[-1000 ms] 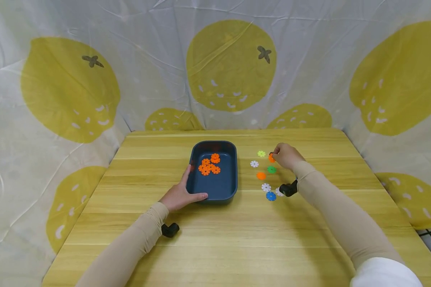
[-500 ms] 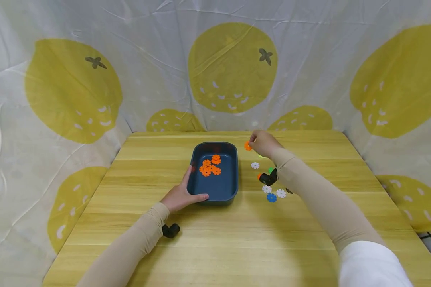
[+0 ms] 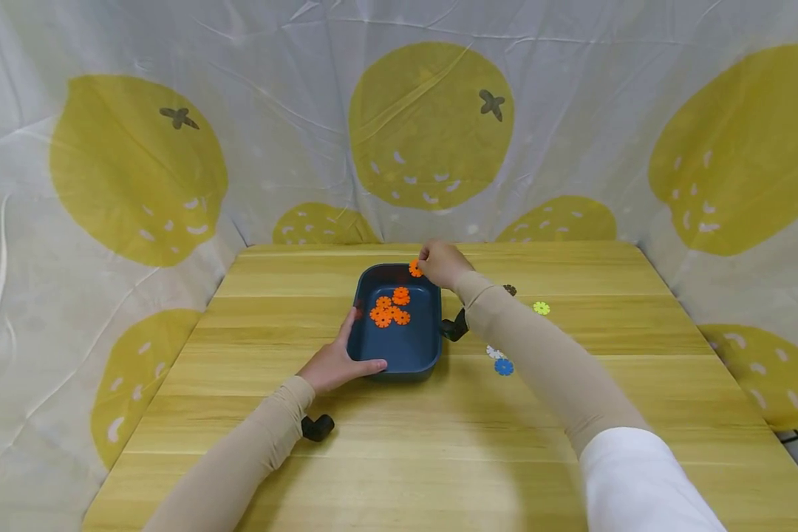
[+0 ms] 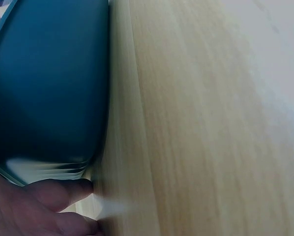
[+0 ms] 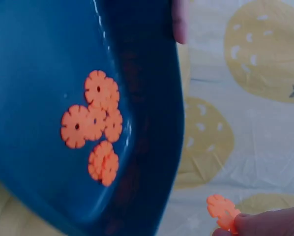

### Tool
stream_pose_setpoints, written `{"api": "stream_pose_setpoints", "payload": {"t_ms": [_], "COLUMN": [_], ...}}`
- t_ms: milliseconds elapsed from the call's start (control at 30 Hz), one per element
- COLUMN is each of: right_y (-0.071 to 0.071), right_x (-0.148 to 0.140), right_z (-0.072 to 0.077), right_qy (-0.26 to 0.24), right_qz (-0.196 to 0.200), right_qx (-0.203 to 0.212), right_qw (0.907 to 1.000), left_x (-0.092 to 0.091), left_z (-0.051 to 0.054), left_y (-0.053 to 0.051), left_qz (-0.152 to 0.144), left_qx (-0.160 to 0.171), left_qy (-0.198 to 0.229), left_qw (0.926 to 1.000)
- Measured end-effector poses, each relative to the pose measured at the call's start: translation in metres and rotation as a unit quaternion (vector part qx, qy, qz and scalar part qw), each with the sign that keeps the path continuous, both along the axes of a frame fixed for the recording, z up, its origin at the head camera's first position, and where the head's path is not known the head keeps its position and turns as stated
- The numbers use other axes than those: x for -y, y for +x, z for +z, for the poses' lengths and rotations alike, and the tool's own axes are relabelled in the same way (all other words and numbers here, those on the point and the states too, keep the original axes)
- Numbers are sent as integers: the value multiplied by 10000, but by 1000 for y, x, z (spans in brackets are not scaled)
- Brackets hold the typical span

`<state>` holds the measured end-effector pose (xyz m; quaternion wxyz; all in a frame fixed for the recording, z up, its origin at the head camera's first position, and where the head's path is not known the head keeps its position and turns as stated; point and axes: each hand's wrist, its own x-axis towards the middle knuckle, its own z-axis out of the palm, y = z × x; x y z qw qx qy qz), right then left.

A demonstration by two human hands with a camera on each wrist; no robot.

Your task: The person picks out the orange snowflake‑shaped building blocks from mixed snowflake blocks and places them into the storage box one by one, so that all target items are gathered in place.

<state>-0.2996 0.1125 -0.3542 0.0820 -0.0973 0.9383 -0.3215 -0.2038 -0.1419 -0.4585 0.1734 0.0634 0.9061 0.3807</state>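
Observation:
A dark blue rectangular tray (image 3: 399,362) stands on the table, with several orange notched discs (image 3: 387,314) lying on its floor. My left hand (image 3: 335,362) holds its near left corner, thumb along the near rim and fingers against the left side. In the left wrist view, bent fingers (image 4: 58,196) touch the tray's outer wall (image 4: 53,88). Over the far right corner, my right hand (image 3: 445,264) pinches one orange disc (image 3: 415,268) between thumb and fingertips. The right wrist view shows that held disc (image 5: 220,209) just outside the wall, apart from the discs (image 5: 95,120) inside.
Right of the tray lie a white disc (image 3: 494,352), a blue disc (image 3: 503,367), a yellow-green disc (image 3: 541,308) and a dark brown disc (image 3: 509,290). My right forearm covers part of that area. A lemon-print cloth (image 3: 432,125) hangs behind the table (image 3: 399,458).
My right hand has lifted an orange disc from among the loose discs and carried it left to the tray's far right corner. My left hand keeps its hold on the tray.

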Motion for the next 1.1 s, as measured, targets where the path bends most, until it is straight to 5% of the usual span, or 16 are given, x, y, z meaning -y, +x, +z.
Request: {"api": "stream_pose_setpoints", "payload": {"t_ms": [400,1100], "right_y": [-5,-1], "right_x": [27,21], "right_z": [-15,-18], "right_qy": [170,259], "right_qz": [136,131], "right_qx": [34,12], "right_qw": [9998,9996], "left_x": [0,1], "left_z": [1,1], "left_y": [-1,-1], "left_qz": [-42,-71], "left_qx": [-27,-3], "left_qy": [8,30], "left_qw": [10000,10000]}}
